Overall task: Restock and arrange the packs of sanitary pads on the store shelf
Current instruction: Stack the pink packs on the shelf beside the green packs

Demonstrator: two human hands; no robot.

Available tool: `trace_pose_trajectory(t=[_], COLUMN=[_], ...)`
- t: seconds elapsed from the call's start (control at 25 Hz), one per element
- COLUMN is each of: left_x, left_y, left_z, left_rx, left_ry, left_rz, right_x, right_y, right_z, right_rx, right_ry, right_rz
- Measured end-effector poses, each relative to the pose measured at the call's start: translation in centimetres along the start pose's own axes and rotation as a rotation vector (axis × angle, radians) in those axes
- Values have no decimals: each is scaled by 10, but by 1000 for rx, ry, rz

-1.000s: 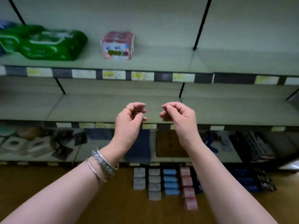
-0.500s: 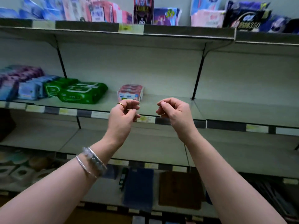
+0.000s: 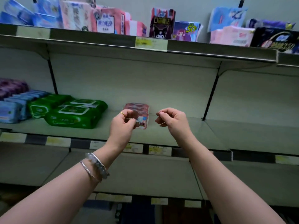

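A small pink pack of pads [image 3: 140, 110] lies alone on the middle shelf [image 3: 169, 135]. My left hand [image 3: 123, 122], with a gold ring, is raised in front of the pack's left side, fingers curled and holding nothing; whether it touches the pack cannot be told. My right hand [image 3: 172, 121] is raised just right of the pack, apart from it, fingers curled and empty. Green packs [image 3: 72, 113] lie further left on the same shelf.
Blue packs [image 3: 14, 105] and purple packs [image 3: 11, 87] fill the middle shelf's far left. The top shelf [image 3: 152, 43] carries several pink, blue and dark packs. Right of the pink pack the middle shelf is bare, as is the shelf below [image 3: 145, 173].
The view has tilted upward, bringing the top shelf fully in and the floor out. Both hands keep their curled pose and now sit level with the pink pack.
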State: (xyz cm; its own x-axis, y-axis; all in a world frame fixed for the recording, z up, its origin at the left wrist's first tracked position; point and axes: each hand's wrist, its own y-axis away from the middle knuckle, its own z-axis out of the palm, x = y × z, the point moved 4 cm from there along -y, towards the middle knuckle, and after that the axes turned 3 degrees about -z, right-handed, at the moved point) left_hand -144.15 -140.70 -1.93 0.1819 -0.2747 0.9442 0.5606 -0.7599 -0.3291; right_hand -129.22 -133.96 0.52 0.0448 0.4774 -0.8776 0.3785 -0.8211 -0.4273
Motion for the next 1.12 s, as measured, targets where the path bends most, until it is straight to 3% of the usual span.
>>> trace_pose_trajectory(t=[0.28,0.52,0.84,1.12], left_x=[-64,-118,-132,-136], left_y=[-91,-124,-139,-133], left_z=[-30,-43,-33,-32], left_rx=[-64,-185,-300,-285], left_ry=[-155,-377,-346,-326], left_rz=[-158,-430,-462,-487], right_x=[56,117,157,146], right_y=[-80,-130,-143,-129], right_z=[53,87,108,100], right_rx=[39,-193,-349,-311], right_ry=[129,544,1096,838], right_rz=[119,227,174,126])
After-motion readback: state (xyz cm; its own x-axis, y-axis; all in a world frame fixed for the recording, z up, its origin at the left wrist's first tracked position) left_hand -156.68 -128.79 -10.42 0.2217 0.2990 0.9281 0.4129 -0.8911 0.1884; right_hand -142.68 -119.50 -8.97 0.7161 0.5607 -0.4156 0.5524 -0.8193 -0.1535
